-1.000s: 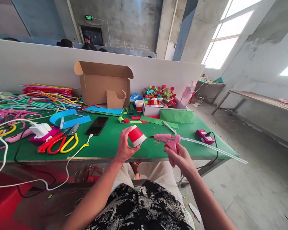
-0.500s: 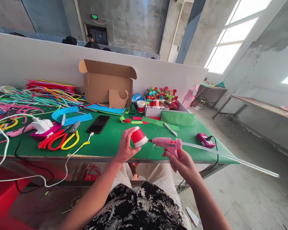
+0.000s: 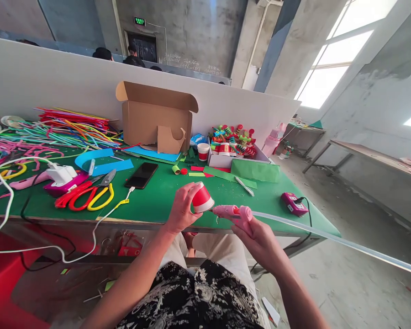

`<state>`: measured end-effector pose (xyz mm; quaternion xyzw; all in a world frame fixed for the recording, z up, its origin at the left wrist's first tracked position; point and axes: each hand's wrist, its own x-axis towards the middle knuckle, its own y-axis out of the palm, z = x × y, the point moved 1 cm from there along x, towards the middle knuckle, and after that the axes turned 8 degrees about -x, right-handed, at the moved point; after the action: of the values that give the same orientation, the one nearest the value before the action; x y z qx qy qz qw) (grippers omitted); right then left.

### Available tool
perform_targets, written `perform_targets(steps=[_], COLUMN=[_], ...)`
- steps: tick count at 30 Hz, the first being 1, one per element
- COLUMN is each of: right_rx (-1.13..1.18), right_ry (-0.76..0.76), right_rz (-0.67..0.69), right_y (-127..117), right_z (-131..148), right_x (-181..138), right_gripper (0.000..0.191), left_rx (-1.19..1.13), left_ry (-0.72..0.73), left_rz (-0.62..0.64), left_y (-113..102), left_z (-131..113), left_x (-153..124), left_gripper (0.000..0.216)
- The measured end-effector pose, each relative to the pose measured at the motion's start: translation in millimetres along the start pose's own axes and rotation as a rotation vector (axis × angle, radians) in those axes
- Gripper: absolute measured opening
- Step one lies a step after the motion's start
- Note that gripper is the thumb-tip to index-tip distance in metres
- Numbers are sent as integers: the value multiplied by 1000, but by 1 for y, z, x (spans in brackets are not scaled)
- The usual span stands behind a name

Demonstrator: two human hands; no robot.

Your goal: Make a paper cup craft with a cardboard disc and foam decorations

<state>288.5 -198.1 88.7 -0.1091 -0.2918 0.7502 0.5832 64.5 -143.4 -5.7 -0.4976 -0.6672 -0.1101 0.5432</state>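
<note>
A small paper cup (image 3: 202,198), red with white bands, is tilted in the fingers of my left hand (image 3: 182,209). Wrapped round the handle of a pink hot glue gun (image 3: 238,215) is my right hand (image 3: 258,238). The gun's nozzle points left at the cup's lower white rim; whether it touches, I cannot tell. A long clear glue stick (image 3: 329,236) sticks out of the gun's back towards the right. Both hands are above the front edge of the green table (image 3: 167,196).
Scissors (image 3: 101,192) and a phone (image 3: 141,175) lie to the left, near a white cable (image 3: 96,233). Behind are a cardboard box (image 3: 157,119), pipe cleaners (image 3: 75,130), another cup (image 3: 202,151) and a tray of small crafts (image 3: 231,146). A purple power socket (image 3: 293,203) sits at the right.
The cup has turned slightly in my left hand. The glue gun has swung so its nozzle sits lower at the rim, and the glue stick now reaches the right edge of view.
</note>
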Motion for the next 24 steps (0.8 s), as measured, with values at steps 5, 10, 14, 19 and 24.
perform_targets(steps=[5,10,14,19,24], right_rx=[-89,-303,-339,-327,-334], right_ry=[-45,-96,-119,-130,-93], right_rz=[28,95,132,110,149], right_y=[0,2,4,4,3], right_z=[-1,-1,1,1,3], right_x=[0,2,3,3,3], right_gripper=[25,34,35,36,39], left_rx=[11,34,35,38,50], left_ry=[13,1,6,4,15], left_rz=[4,23,31,39,40], left_y=[0,-1,-1,-1,0], left_z=[-1,-2,-2,-2,-2], left_x=[1,0,0,0,0], left_gripper=[90,90,92,93,92])
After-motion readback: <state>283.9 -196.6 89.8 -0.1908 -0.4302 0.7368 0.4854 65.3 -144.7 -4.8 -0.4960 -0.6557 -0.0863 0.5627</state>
